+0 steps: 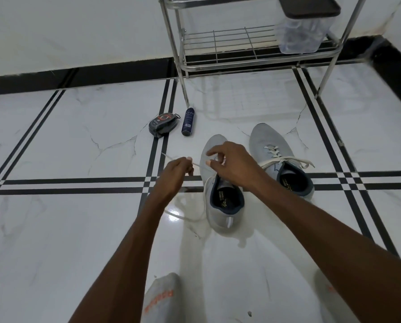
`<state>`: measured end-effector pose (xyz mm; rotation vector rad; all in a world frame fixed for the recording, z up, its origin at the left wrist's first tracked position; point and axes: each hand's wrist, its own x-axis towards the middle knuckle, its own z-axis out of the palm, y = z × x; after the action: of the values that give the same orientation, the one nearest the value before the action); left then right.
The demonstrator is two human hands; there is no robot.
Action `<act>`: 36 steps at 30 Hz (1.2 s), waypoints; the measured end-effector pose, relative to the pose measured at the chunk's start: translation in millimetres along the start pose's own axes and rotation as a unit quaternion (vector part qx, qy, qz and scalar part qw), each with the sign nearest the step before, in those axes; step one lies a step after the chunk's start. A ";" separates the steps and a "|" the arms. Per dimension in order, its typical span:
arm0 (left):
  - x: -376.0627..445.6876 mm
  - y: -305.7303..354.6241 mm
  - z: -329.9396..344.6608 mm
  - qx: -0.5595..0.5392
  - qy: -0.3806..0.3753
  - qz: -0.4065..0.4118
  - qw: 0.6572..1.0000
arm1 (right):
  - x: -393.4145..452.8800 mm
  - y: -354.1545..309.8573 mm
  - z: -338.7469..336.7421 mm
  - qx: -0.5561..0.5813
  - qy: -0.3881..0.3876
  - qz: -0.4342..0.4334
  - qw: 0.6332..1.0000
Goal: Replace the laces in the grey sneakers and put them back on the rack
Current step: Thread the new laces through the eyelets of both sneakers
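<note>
We observe a glossy white marble-pattern tile floor (66,136) crossed by paired black inlay lines. A black skirting band (101,75) runs along the base of the white wall (78,26). We note a bright light reflection (173,212) on the floor near frame centre. A clear container with a dark lid (302,31), its contents possibly laces though blurred, stands at upper right.

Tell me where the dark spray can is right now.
In the head view the dark spray can lies on the floor left of centre, between the black shoe-polish case and the metal rack's front left leg.
</note>
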<state>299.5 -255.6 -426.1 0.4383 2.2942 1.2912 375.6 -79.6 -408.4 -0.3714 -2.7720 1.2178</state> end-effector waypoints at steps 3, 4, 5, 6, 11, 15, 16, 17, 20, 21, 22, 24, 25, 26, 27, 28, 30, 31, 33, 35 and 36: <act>3.0 9.1 -17.2 0.027 0.023 0.052 0.998 | 20.0 -25.6 3.9 -0.038 -0.180 -0.024 0.983; 4.9 10.5 -23.6 0.035 0.035 0.052 0.997 | 27.1 -30.9 3.6 -0.054 -0.227 -0.025 0.972; 6.1 12.6 -29.4 0.034 0.046 0.050 0.997 | 33.3 -32.4 0.3 -0.056 -0.264 -0.012 0.963; 6.3 13.5 -36.4 0.029 0.059 0.046 0.997 | 40.2 -32.5 -4.3 -0.043 -0.283 0.014 0.958; 2.9 0.2 -48.9 0.009 0.073 0.035 0.997 | 65.4 -4.9 -20.9 -0.060 -0.076 0.109 0.989; 5.4 -0.6 -26.6 0.053 0.033 0.052 0.997 | 51.8 -22.4 -5.7 0.008 -0.220 0.006 0.975; 6.8 -0.4 -22.8 0.069 0.030 0.059 0.995 | 48.7 -28.3 -1.8 -0.004 -0.262 0.002 0.965; 8.1 0.0 -20.8 0.082 0.030 0.059 0.994 | 47.7 -31.3 1.1 -0.018 -0.295 0.002 0.955; 10.3 -4.5 -23.5 0.105 0.049 0.045 0.992 | 54.0 -22.1 0.3 -0.028 -0.204 0.031 0.978; 10.3 -6.2 -24.5 0.098 0.057 0.042 0.993 | 59.6 -13.5 -4.4 -0.024 -0.120 0.049 0.991; 10.1 -9.0 -25.4 0.091 0.063 0.034 0.993 | 63.4 -7.7 -9.4 -0.020 -0.057 0.068 0.996; 8.7 -9.7 -24.1 0.095 0.073 0.035 0.992 | 64.2 -4.0 -17.7 -0.027 -0.064 0.078 0.995; 8.5 -9.0 -21.9 0.107 0.071 0.038 0.991 | 62.0 -6.8 -16.4 -0.042 -0.116 0.060 0.991; 8.4 -5.5 -19.4 0.121 0.070 0.041 0.989 | 57.9 -12.4 -14.2 -0.053 -0.165 0.035 0.984; 9.3 -2.3 -16.2 0.136 0.072 0.045 0.987 | 53.7 -16.0 -8.8 -0.055 -0.197 0.016 0.979; 10.3 1.8 -13.0 0.145 0.075 0.056 0.985 | 49.8 -19.3 -3.9 -0.054 -0.213 0.009 0.976; 12.4 4.7 -9.7 0.163 0.097 0.074 0.979 | 44.8 -20.7 5.4 -0.047 -0.204 0.009 0.978; 13.2 5.0 -9.8 0.167 0.118 0.075 0.976 | 44.1 -18.3 8.9 -0.041 -0.192 0.019 0.980; 12.7 3.2 -10.0 0.128 0.158 0.063 0.977 | 40.3 -14.5 12.4 -0.031 -0.173 0.027 0.984; 10.8 2.8 -8.9 0.035 0.196 0.046 0.979 | 36.4 -12.8 13.1 -0.024 -0.171 0.028 0.985; 9.6 4.2 -8.0 -0.026 0.209 0.039 0.977 | 35.2 -12.2 13.1 -0.021 -0.173 0.028 0.984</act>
<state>287.3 -254.5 -421.3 0.2579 2.5944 1.6059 337.0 -87.8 -408.8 -0.2655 -3.1014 1.3533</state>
